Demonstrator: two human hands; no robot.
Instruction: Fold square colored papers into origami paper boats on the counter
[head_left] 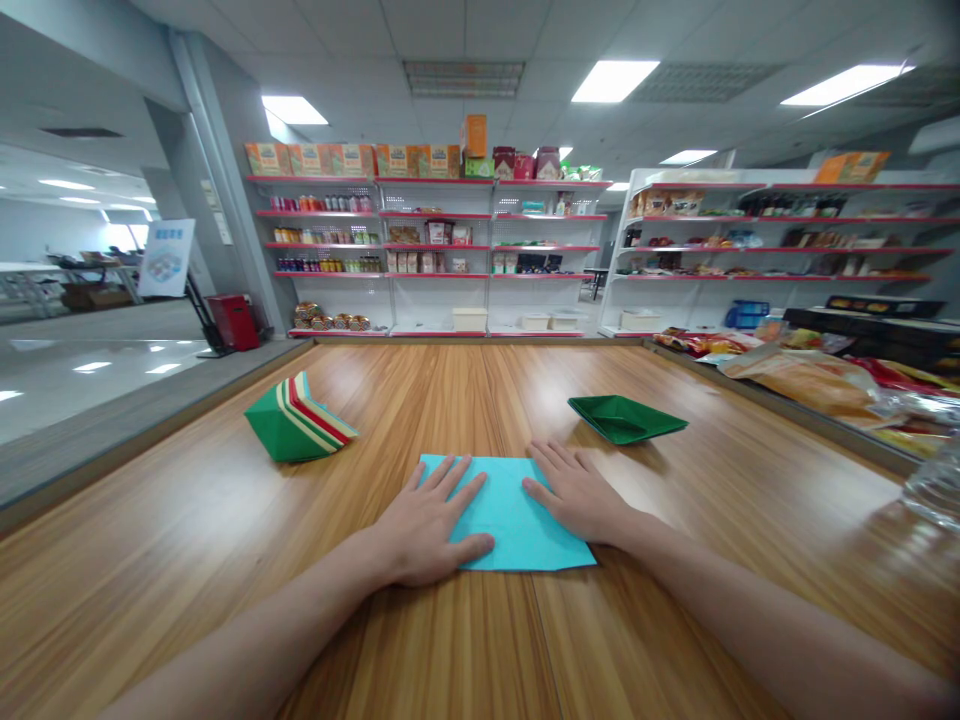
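Note:
A light blue sheet of paper (517,520) lies flat on the wooden table, its lower right corner slightly uneven. My left hand (429,525) rests palm down over the sheet's left side, fingers spread and thumb pointing right. Across from it, my right hand (581,490) lies flat on the right side, its fingers stretched toward the upper edge. Parts of both side edges are hidden under the hands. Beyond the right hand sits a green folded paper boat (626,418). To the far left stands a stack of nested paper boats (296,420), green outside with cream, red and blue layers.
The wooden table (465,400) has a raised dark rim. Packaged goods (810,380) lie along the right, with a clear plastic object (937,485) at the right edge. Stocked shelves (435,240) stand behind, and a sign board (166,258) is at the left.

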